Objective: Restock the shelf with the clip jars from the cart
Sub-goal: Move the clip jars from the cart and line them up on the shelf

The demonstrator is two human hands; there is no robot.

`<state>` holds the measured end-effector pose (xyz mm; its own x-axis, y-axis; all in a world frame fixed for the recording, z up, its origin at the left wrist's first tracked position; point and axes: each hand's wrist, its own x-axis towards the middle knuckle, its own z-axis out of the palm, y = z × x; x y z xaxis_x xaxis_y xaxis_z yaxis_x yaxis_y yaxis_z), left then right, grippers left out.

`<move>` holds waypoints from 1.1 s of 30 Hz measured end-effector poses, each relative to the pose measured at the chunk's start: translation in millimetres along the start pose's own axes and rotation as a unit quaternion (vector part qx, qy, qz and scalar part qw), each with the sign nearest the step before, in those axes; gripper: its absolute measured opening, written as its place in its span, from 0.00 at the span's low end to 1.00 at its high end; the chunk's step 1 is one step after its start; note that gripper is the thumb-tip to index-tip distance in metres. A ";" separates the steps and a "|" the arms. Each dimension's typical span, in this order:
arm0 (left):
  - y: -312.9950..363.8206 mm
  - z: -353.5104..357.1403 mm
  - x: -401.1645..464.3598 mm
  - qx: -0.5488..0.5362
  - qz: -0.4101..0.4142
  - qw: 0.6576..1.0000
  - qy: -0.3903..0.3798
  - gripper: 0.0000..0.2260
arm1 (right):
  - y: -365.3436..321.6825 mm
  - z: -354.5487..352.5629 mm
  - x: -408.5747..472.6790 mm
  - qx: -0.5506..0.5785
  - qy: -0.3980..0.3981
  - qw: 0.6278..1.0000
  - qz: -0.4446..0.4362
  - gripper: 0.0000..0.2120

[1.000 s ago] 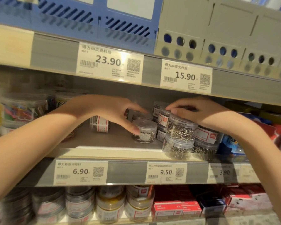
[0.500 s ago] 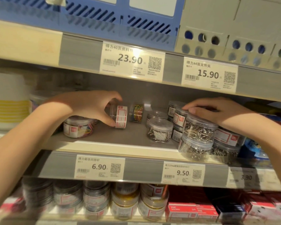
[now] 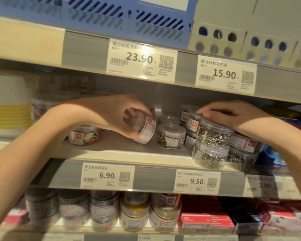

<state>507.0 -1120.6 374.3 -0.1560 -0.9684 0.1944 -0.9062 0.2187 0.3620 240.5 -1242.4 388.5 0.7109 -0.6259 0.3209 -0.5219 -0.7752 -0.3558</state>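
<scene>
My left hand (image 3: 116, 113) grips a clear clip jar with a red-and-white label (image 3: 145, 130), tilted on its side just above the middle shelf (image 3: 122, 151). Right beside it stands a lidded jar of silver clips (image 3: 171, 136). My right hand (image 3: 227, 114) rests with straight fingers on top of a stack of silver-clip jars (image 3: 214, 136) at the shelf's right. A jar of coloured clips (image 3: 84, 135) stands behind my left wrist. The cart is out of view.
The shelf above carries a blue basket (image 3: 111, 16) and grey file boxes (image 3: 250, 28). Price tags (image 3: 141, 58) line the shelf edges. The lower shelf holds several jars (image 3: 104, 208) and red boxes (image 3: 205, 221). White and yellow containers (image 3: 9, 108) stand at the left.
My left hand has lifted the labelled jar and carried it right, toward the silver-clip jars. My right hand has stayed on the stack. The camera has moved closer.
</scene>
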 end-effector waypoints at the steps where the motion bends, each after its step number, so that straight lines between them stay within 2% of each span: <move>1: 4.7 1.1 -1.0 -0.011 0.002 1.000 -0.005 0.26 | -0.2 0.0 0.0 0.001 0.000 1.000 0.001 0.08; 4: 15.8 6.2 -2.7 -0.044 -0.009 0.999 0.006 0.32 | 0.2 0.4 -0.2 0.006 0.006 1.000 0.003 0.08; 8: 20.7 13.2 -2.3 -0.067 0.018 0.997 0.017 0.25 | -0.6 0.6 -0.8 0.003 0.006 1.000 0.004 0.08; 14: 27.1 17.6 -0.5 -0.135 0.050 0.989 -0.022 0.24 | -0.3 0.8 -1.3 0.010 0.010 1.000 0.007 0.08; 22: 39.1 25.4 1.7 -0.138 0.055 0.989 -0.024 0.22 | 0.2 1.1 -1.4 0.010 0.007 1.000 -0.004 0.07; 33: 54.4 32.5 9.5 -0.080 0.106 0.991 -0.009 0.15 | 0.1 1.8 -1.3 0.014 0.017 1.000 0.005 0.08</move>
<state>443.5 -1121.8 366.2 -0.3438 -0.9008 0.2652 -0.7791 0.4313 0.4549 240.4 -1241.5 386.5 0.6896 -0.6360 0.3462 -0.5146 -0.7668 -0.3837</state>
